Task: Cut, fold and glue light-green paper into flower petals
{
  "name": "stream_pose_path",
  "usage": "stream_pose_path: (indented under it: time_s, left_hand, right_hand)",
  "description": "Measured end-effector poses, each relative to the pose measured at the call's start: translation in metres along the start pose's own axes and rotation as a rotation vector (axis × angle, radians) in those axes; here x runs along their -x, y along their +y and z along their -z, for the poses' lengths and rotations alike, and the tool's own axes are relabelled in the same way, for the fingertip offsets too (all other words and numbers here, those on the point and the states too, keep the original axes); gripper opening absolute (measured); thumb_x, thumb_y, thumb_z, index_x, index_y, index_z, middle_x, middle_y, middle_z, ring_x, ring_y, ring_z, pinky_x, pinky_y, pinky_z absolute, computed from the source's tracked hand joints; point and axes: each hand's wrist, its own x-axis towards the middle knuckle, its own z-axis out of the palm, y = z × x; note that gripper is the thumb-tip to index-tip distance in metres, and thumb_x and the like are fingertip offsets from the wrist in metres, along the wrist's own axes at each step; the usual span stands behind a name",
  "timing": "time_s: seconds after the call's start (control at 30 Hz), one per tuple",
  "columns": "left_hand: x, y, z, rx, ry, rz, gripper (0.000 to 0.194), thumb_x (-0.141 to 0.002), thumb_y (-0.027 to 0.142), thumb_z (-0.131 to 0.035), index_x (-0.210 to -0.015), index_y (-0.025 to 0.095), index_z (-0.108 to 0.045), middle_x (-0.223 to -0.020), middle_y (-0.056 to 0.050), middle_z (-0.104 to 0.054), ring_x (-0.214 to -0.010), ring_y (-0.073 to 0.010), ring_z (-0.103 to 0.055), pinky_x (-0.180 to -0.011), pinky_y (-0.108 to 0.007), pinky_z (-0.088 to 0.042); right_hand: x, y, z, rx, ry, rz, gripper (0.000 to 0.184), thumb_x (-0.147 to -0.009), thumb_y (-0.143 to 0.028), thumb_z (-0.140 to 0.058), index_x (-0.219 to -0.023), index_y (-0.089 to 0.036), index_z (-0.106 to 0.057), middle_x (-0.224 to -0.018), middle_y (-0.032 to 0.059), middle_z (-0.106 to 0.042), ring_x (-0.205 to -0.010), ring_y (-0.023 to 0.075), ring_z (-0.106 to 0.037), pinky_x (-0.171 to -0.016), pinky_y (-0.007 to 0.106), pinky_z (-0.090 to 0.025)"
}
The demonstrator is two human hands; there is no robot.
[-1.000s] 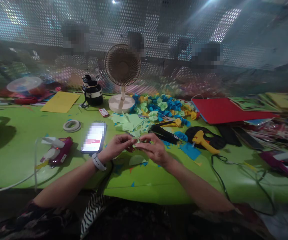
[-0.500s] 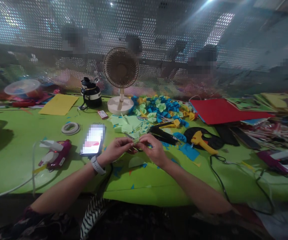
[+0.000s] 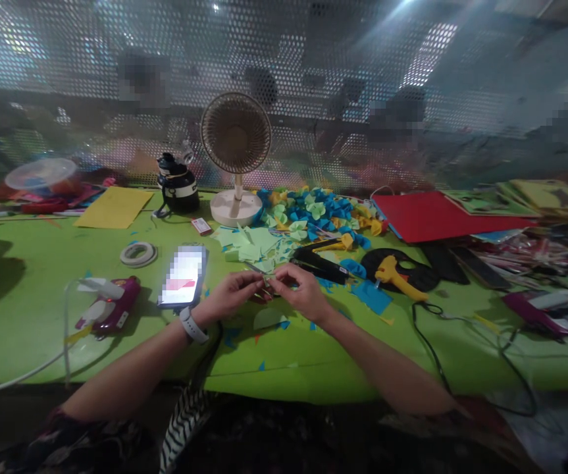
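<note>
My left hand (image 3: 234, 291), with a pale watch strap at its wrist, and my right hand (image 3: 302, 289) meet over the table, fingertips pinched close together. Between them a small piece of light green paper (image 3: 266, 279) barely shows; the fingers cover most of it. Just behind the hands lies a heap of light green paper cuttings (image 3: 257, 245). A black stapler-like tool (image 3: 320, 264) rests right of that heap. On the table in front of the hands is a pale green half-round scrap (image 3: 268, 320).
A phone (image 3: 183, 276) and a tape roll (image 3: 138, 254) lie to the left, near a purple power strip (image 3: 116, 306). A fan (image 3: 237, 207) stands behind, beside folded paper flowers (image 3: 320, 210). At right are a yellow glue gun (image 3: 399, 280), its cable and red sheets (image 3: 441, 217).
Both hands stay in nearly the same place, still pinched together. The green paper between the fingertips shows less than before. The whole view has shifted slightly.
</note>
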Motion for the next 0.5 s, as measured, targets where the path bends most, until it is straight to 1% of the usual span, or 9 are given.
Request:
stream_pose_path:
  time_s: [0.33, 0.5]
  left_hand:
    - [0.0002, -0.0024, 0.0020, 0.000, -0.033, 0.001, 0.039, -0.080, 0.048, -0.065, -0.094, 0.012, -0.065, -0.087, -0.007, -0.070, -0.081, -0.0162, -0.068, -0.081, -0.032, -0.057]
    - [0.0008, -0.0005, 0.0009, -0.005, -0.042, 0.000, 0.038, -0.081, 0.048, -0.064, -0.095, 0.012, -0.066, -0.090, -0.008, -0.070, -0.084, -0.0169, -0.068, -0.083, -0.034, -0.056]
  right_hand:
    - [-0.0015, -0.0010, 0.0034, 0.001, -0.023, -0.002, 0.019, -0.086, -0.033, -0.060, -0.075, -0.018, -0.058, -0.072, 0.0010, -0.060, -0.063, 0.0112, -0.054, -0.058, 0.023, -0.045]
    - [-0.0015, -0.0009, 0.0042, -0.006, -0.042, -0.017, 0.019, -0.086, -0.033, -0.059, -0.075, -0.018, -0.057, -0.073, 0.0010, -0.059, -0.063, 0.0114, -0.054, -0.059, 0.024, -0.045]
